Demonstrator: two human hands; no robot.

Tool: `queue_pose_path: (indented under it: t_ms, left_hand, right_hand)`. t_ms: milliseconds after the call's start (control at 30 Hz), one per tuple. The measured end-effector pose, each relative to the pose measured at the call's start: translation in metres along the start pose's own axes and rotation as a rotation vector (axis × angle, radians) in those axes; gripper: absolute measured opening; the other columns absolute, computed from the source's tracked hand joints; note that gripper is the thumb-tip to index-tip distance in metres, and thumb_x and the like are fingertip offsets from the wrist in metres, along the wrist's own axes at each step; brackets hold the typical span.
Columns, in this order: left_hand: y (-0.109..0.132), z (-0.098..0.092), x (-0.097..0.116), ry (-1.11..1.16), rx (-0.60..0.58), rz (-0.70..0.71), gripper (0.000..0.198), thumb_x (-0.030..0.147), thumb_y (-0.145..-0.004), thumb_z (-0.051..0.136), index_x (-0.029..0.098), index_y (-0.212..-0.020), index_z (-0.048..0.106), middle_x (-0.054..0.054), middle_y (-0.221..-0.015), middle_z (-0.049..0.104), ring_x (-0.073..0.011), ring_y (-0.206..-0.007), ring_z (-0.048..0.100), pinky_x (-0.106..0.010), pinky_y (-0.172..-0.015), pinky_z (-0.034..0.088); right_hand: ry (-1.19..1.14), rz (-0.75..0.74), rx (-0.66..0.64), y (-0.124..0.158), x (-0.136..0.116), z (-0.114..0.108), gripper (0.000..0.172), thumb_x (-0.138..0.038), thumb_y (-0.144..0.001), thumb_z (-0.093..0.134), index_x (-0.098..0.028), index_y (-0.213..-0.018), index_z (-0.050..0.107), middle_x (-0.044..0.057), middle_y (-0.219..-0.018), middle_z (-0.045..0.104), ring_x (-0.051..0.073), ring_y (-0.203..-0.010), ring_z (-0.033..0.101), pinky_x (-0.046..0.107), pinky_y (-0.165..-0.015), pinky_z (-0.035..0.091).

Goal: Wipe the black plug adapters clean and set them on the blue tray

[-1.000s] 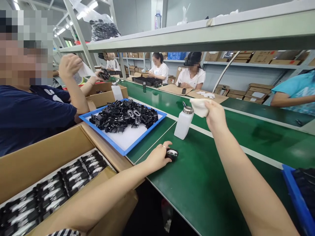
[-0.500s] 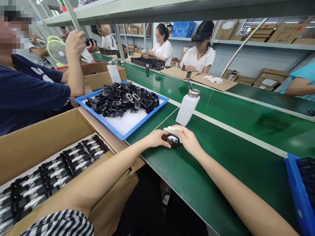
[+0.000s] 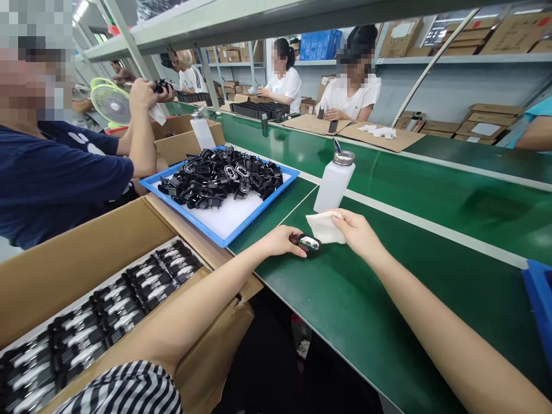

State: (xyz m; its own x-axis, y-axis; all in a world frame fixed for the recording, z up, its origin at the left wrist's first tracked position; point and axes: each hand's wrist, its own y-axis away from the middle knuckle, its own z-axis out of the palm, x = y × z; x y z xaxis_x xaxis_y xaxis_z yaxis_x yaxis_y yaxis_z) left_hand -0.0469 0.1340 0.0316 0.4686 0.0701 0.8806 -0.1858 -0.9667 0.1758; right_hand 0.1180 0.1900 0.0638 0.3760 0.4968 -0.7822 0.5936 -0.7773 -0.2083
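My left hand (image 3: 285,241) grips a small black plug adapter (image 3: 309,242) by its left end, its oval face showing a pale inside. Just to the right, my right hand (image 3: 354,229) pinches a white cloth (image 3: 324,227), which hangs beside the adapter without covering it. Behind the cloth stands a white dispenser bottle (image 3: 334,183) with a metal top. A blue tray (image 3: 224,237) to the left carries a heap of black plug adapters with cords or pins (image 3: 215,178).
At lower left, an open carton (image 3: 81,244) holds rows of black-and-white pieces. A blue bin (image 3: 537,305) sits at the right edge. A second bottle (image 3: 202,132) stands behind the tray. A co-worker (image 3: 64,167) sits at left, and others work across the green table (image 3: 431,253).
My right hand has drawn the cloth away from the adapter, toward the right. The adapter stays in my left hand. The view has shifted slightly.
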Motion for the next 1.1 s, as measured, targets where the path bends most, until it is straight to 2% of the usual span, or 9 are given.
queue_pose_path:
  t_ms: [67, 233, 367, 467, 633, 767, 900, 1000, 1100]
  left_hand:
    - [-0.001, 0.000, -0.001, 0.007, 0.003, 0.016, 0.028, 0.020, -0.049, 0.064, 0.013, -0.075, 0.056, 0.002, -0.068, 0.058, -0.0135, -0.067, 0.052, -0.020, -0.061, 0.037]
    - [-0.001, 0.000, -0.001, -0.143, 0.061, 0.063, 0.025, 0.025, -0.050, 0.064, 0.012, -0.070, 0.056, 0.004, -0.064, 0.054, -0.0124, -0.063, 0.049, -0.019, -0.055, 0.034]
    - [-0.001, -0.001, -0.002, -0.152, 0.036, 0.067, 0.026, 0.023, -0.053, 0.061, 0.012, -0.076, 0.055, 0.003, -0.062, 0.054, -0.0114, -0.060, 0.049, -0.019, -0.054, 0.034]
    - [-0.001, -0.002, -0.002, -0.048, -0.006, 0.035, 0.028, 0.023, -0.054, 0.061, 0.012, -0.079, 0.054, 0.002, -0.067, 0.057, -0.0121, -0.064, 0.051, -0.020, -0.059, 0.037]
    - [0.005, 0.003, 0.003, -0.063, 0.037, -0.004, 0.033, 0.019, -0.052, 0.063, 0.013, -0.084, 0.054, -0.001, -0.076, 0.059, -0.0149, -0.074, 0.053, -0.022, -0.067, 0.039]
    - [0.014, -0.003, 0.008, -0.320, 0.141, -0.014, 0.041, 0.013, -0.050, 0.062, 0.017, -0.090, 0.052, 0.000, -0.081, 0.058, -0.0150, -0.071, 0.052, -0.021, -0.061, 0.039]
    - [0.029, -0.045, 0.003, -0.586, 0.508, -0.195, 0.026, 0.007, -0.055, 0.053, 0.015, -0.080, 0.055, -0.005, -0.080, 0.057, -0.0206, -0.075, 0.051, -0.027, -0.065, 0.038]
    - [0.045, -0.085, -0.011, -0.627, 0.763, -0.311, 0.024, 0.006, -0.062, 0.042, 0.011, -0.083, 0.052, -0.014, -0.088, 0.053, -0.0282, -0.088, 0.045, -0.035, -0.071, 0.034]
    - [0.058, -0.112, -0.032, -0.526, 0.963, -0.377, 0.021, 0.009, -0.062, 0.046, 0.013, -0.082, 0.049, -0.015, -0.090, 0.050, -0.0320, -0.095, 0.040, -0.038, -0.071, 0.031]
  right_hand:
    - [0.006, -0.079, 0.038, 0.004, -0.002, 0.015, 0.028, -0.024, -0.076, 0.032, -0.018, -0.091, 0.054, 0.004, -0.092, 0.057, 0.017, -0.084, 0.052, 0.032, -0.073, 0.040]
    - [0.027, -0.319, -0.312, 0.012, -0.008, 0.024, 0.027, -0.020, -0.074, 0.034, -0.021, -0.087, 0.057, 0.002, -0.102, 0.053, 0.017, -0.098, 0.044, 0.032, -0.081, 0.036]
    - [-0.094, -0.242, -0.525, 0.005, -0.005, -0.002, 0.023, -0.022, -0.071, 0.038, -0.019, -0.077, 0.060, 0.002, -0.095, 0.057, 0.017, -0.095, 0.047, 0.030, -0.080, 0.036]
    - [-0.052, -0.109, -0.554, -0.002, 0.004, -0.022, 0.020, -0.025, -0.068, 0.043, -0.018, -0.072, 0.061, 0.003, -0.090, 0.059, 0.019, -0.088, 0.050, 0.030, -0.074, 0.039]
    - [-0.165, 0.186, -0.427, -0.008, 0.028, -0.035, 0.025, -0.034, -0.067, 0.044, -0.016, -0.079, 0.058, 0.005, -0.074, 0.061, 0.018, -0.063, 0.055, 0.028, -0.052, 0.043]
    - [-0.030, 0.201, -0.021, -0.008, 0.046, -0.027, 0.030, -0.038, -0.064, 0.045, -0.020, -0.086, 0.054, 0.004, -0.077, 0.060, 0.019, -0.062, 0.055, 0.028, -0.048, 0.041]
    - [0.169, 0.233, 0.296, -0.007, 0.053, -0.025, 0.024, -0.037, -0.066, 0.041, -0.021, -0.080, 0.053, 0.007, -0.067, 0.060, 0.023, -0.065, 0.054, 0.032, -0.048, 0.039]
    - [0.187, 0.270, 0.312, -0.005, 0.052, -0.030, 0.021, -0.036, -0.070, 0.035, -0.024, -0.075, 0.052, 0.010, -0.066, 0.060, 0.025, -0.074, 0.053, 0.032, -0.052, 0.038]
    - [0.214, 0.256, 0.261, -0.003, 0.050, -0.033, 0.021, -0.036, -0.071, 0.033, -0.025, -0.071, 0.051, 0.010, -0.068, 0.060, 0.025, -0.074, 0.053, 0.031, -0.051, 0.038]
